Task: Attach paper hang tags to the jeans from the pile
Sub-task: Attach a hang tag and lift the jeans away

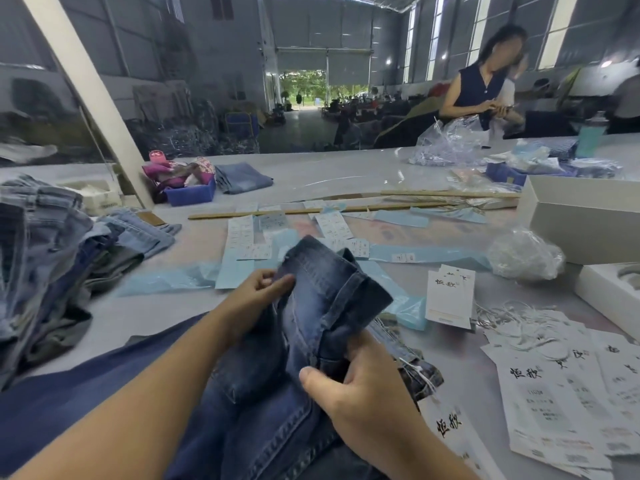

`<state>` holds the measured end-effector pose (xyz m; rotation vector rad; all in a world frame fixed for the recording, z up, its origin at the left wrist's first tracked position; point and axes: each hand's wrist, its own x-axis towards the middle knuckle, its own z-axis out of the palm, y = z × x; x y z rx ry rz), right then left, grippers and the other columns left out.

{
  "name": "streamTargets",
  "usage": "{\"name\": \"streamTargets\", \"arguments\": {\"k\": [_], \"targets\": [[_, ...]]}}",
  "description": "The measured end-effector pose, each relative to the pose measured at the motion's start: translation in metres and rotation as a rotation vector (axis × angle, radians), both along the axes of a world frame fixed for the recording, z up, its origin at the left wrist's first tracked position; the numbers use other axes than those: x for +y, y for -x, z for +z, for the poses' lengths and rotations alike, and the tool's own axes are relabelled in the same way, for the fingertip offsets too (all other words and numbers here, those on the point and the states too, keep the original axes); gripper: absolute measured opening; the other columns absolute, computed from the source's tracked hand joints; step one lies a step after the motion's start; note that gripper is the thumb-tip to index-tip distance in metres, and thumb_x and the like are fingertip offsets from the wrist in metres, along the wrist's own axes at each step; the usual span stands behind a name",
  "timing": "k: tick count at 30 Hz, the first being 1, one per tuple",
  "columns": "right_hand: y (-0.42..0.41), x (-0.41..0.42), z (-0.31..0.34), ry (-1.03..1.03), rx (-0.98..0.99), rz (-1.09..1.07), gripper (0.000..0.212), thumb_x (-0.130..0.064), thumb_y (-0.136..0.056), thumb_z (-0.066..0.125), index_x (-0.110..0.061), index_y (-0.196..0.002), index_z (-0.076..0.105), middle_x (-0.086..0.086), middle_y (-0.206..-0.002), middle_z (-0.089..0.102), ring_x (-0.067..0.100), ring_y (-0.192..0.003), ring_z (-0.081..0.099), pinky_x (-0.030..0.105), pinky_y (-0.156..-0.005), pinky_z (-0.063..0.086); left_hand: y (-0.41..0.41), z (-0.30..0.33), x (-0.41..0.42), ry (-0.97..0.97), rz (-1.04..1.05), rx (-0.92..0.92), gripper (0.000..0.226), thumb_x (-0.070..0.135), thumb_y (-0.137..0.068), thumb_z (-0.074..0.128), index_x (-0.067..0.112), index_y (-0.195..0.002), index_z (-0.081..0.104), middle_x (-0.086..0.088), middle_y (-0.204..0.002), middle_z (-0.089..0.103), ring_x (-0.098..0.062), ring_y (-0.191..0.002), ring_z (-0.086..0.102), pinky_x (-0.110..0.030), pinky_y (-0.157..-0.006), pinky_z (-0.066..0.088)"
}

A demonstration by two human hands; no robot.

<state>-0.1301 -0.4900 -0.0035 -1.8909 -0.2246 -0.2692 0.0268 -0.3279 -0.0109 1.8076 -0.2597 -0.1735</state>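
Dark blue jeans [311,323] lying long-ways away from the person, both hands gripping them, left hand [258,292], right hand [360,386], paper tags [550,403] beside, grey table [346,174], big hall

faded blue jeans [311,306], white black-lettered hang tags [450,296].

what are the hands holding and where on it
Both grip the dark jeans: left hand pinches the left edge of the raised fold, right hand grips its lower right.
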Motion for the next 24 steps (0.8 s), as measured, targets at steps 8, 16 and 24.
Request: {"name": "streamTargets", "arguments": {"k": [8,16,24], "targets": [[-0.011,0.009,-0.006,-0.133,-0.018,-0.049,0.033,-0.020,-0.065,0.060,-0.028,-0.096,0.069,-0.018,-0.118,0.048,-0.001,-0.095,0.059,0.013,-0.076,0.046,-0.002,-0.020,0.003,-0.473,-0.087,-0.089,0.079,0.081,-0.074,0.039,0.020,-0.119,0.058,-0.006,-0.122,0.063,-0.024,-0.113,0.058,-0.044,-0.101,0.042],[-0.013,0.003,-0.014,0.028,0.100,-0.142,0.024,-0.015,-0.076,0.063,-0.032,-0.092,0.060,-0.005,-0.097,0.061,0.002,-0.079,0.053,0.014,-0.073,0.040,-0.010,-0.031,-0.001,-0.663,-0.051,-0.224,0.045,0.067,-0.065,0.073,0.033,-0.087,0.052,0.014,-0.087,0.064,-0.003,-0.078,0.058,-0.028,-0.068,0.046],[-0.018,0.041,0.011,0.101,-0.231,0.157,0.040,0.007,-0.070,0.048,-0.014,-0.100,0.063,-0.011,-0.117,0.053,0.006,-0.099,0.052,0.012,-0.072,0.037,0.005,0.007,0.045,0.171,0.003,-0.016,0.033,0.023,-0.062,0.065,0.017,-0.094,0.062,0.007,-0.072,0.074,-0.006,-0.067,0.070,-0.017,-0.055,0.053]]}}
